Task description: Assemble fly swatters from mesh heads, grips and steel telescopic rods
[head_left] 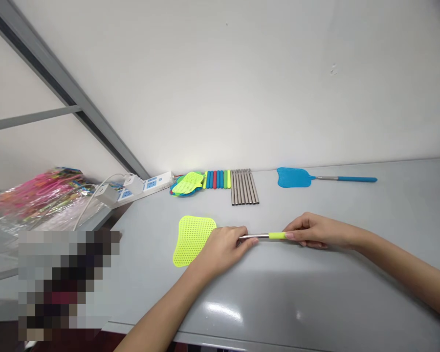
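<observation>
A yellow-green fly swatter (194, 237) with a perforated head lies across the grey table, its head to the left. My left hand (225, 247) is closed around the metal rod (258, 235) near the head and covers the joint between them. At the rod's right end, my right hand (310, 231) pinches a yellow-green grip sleeve (276, 235), which sits around the rod. The sleeve's far end is hidden inside the right hand. Behind the hands lie a row of metal rods (244, 188), several coloured grip sleeves (220, 179) and a stack of swatter heads (188, 183).
A blue fly swatter (295, 177) lies at the back right by the wall. A white power strip (146, 188) with chargers stands at the back left. Beyond the table's left edge is a plastic-wrapped pink bundle (40, 195). A blurred patch covers the lower left.
</observation>
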Demonstrator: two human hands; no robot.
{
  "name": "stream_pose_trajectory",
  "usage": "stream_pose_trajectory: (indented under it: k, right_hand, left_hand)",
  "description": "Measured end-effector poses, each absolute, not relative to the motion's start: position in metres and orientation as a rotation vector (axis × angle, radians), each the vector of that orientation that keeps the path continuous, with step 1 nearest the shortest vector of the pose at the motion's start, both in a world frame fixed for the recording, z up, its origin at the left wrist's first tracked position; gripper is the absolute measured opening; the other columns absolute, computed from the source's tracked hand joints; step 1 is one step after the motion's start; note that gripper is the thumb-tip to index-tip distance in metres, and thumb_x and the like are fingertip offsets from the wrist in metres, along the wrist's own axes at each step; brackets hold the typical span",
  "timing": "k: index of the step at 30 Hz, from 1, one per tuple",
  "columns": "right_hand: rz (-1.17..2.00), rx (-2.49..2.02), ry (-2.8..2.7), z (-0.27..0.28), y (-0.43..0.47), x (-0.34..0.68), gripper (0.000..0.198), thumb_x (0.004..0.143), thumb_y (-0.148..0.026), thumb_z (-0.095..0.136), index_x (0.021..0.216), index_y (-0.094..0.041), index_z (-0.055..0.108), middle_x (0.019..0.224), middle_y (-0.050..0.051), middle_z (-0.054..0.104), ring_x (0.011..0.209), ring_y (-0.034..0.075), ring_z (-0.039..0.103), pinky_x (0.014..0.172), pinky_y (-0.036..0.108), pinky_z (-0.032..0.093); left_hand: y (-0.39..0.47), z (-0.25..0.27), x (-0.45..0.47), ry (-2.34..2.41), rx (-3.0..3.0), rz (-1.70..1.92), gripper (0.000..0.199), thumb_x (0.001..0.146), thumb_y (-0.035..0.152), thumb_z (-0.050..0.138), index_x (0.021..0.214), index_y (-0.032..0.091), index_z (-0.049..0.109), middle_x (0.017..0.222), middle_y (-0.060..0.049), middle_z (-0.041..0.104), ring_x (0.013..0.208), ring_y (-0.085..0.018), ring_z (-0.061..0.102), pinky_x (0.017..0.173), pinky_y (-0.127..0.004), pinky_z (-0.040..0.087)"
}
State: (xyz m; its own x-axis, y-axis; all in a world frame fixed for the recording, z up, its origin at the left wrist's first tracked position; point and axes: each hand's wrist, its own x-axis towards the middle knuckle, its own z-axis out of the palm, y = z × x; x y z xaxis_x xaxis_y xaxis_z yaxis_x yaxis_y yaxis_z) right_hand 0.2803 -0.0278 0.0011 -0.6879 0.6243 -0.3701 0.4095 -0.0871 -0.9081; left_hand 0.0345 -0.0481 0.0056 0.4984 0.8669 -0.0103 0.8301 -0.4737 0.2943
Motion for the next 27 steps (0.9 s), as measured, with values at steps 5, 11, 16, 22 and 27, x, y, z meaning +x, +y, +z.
stream_pose_trajectory:
  k: [5,11,16,22,27]
  right_hand:
    - [1.921,-1.186,-1.959,0.001,-0.025,0.283,0.037,0.075,-0.050,0.049,0.080,-0.014,0.055,0.059,-0.004,0.040,0.038,0.003,0.025,0.036,0.021,0.017]
    - [1.924,-1.176,-1.937,-0.001,-0.023,0.287,0.035,0.076,-0.048,0.049,0.074,-0.014,0.054,0.050,-0.006,0.036,0.037,0.003,0.023,0.037,0.020,0.017]
    - [1.818,-1.179,-2.068,-0.002,-0.017,0.295,0.036,0.079,-0.046,0.045,0.061,-0.015,0.048,0.042,-0.007,0.029,0.038,0.005,0.022,0.040,0.022,0.017]
    - [1.638,-1.301,-2.159,0.002,-0.010,0.307,0.036,0.077,-0.045,0.048,0.057,-0.014,0.047,0.052,-0.003,0.036,0.046,0.007,0.030,0.043,0.022,0.019]
    - [1.591,-1.344,-2.195,0.003,-0.013,0.306,0.032,0.076,-0.041,0.048,0.060,-0.014,0.052,0.055,-0.001,0.042,0.049,0.009,0.034,0.047,0.023,0.024]
  left_hand:
    - [-0.048,0.007,0.034,1.425,2.468,0.202,0.042,0.084,0.048,0.027,0.069,0.018,0.052,0.060,0.000,0.054,0.053,-0.013,0.048,0.046,-0.023,0.026]
    - [-0.047,0.005,0.034,1.322,2.531,0.275,0.037,0.086,0.042,0.027,0.072,0.020,0.054,0.057,0.001,0.055,0.059,-0.014,0.047,0.063,-0.027,0.033]
    - [-0.047,0.005,0.034,1.254,2.532,0.279,0.035,0.087,0.039,0.028,0.072,0.019,0.052,0.060,0.001,0.055,0.061,-0.014,0.046,0.068,-0.029,0.032]
    - [-0.046,0.008,0.031,1.248,2.551,0.233,0.033,0.087,0.038,0.030,0.066,0.018,0.047,0.060,0.001,0.053,0.065,-0.015,0.047,0.069,-0.029,0.032]
    - [-0.046,0.006,0.029,1.143,2.617,0.191,0.029,0.088,0.029,0.028,0.066,0.018,0.043,0.059,0.001,0.050,0.061,-0.013,0.046,0.069,-0.028,0.033]
